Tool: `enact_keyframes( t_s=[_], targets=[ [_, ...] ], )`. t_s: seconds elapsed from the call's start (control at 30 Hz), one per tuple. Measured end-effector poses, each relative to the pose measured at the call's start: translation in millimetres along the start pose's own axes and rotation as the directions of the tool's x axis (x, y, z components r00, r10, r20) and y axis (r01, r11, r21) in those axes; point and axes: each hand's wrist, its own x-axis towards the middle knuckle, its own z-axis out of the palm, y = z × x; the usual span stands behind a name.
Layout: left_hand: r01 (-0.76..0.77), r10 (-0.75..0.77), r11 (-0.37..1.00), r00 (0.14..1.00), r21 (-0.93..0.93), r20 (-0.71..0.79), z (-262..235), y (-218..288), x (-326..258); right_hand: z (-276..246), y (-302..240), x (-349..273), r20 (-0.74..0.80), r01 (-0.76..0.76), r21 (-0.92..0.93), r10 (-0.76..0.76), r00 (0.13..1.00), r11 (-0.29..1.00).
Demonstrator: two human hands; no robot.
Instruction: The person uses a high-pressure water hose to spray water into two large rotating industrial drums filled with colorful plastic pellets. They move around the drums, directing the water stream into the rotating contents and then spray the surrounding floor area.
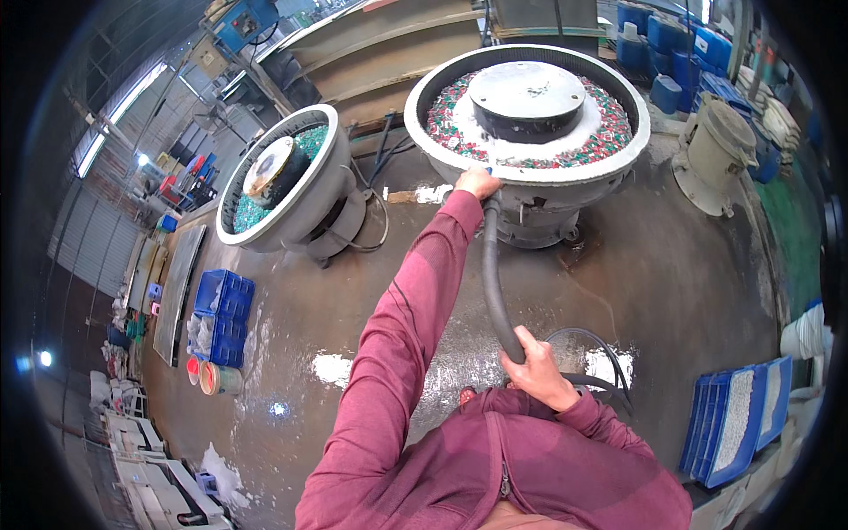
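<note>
You're gripping the dark hose (491, 283) with both hands. Your left hand (477, 183) is curling its fingers around the hose end at the near rim of the big round tub (442, 150) full of red, green and white media. Your right hand (539, 367) is wrapping fingers around the hose farther back from the tub, close to your chest. Smaller tub (305, 190) is sitting left of the big one.
</note>
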Motion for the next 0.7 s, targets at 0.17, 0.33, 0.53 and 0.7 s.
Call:
enact_keyframes(
  t_s=[0.17,0.33,0.53,0.7],
  targets=[
    [-0.027,0.099,0.886,0.986,0.463,-0.133,0.6,60.2,-31.6,-3.4,6.5,8.2,-0.023,0.028,0.012,-0.027,0.999,1.000],
    [-0.065,0.257,0.754,0.945,0.654,-0.201,14.7,71.5,-36.6,-5.2,6.5,8.3,-0.031,0.065,0.010,-0.065,0.997,0.998],
    [-0.243,0.480,0.715,0.852,0.655,-0.208,17.7,55.5,-28.4,-10.9,10.9,2.5,-0.063,0.105,0.024,-0.103,0.993,0.994],
    [-0.493,0.666,0.681,0.724,0.541,-0.179,14.8,31.6,-48.8,-47.6,27.1,-18.0,-0.017,0.080,-0.033,-0.081,0.997,0.996]
  ],
)
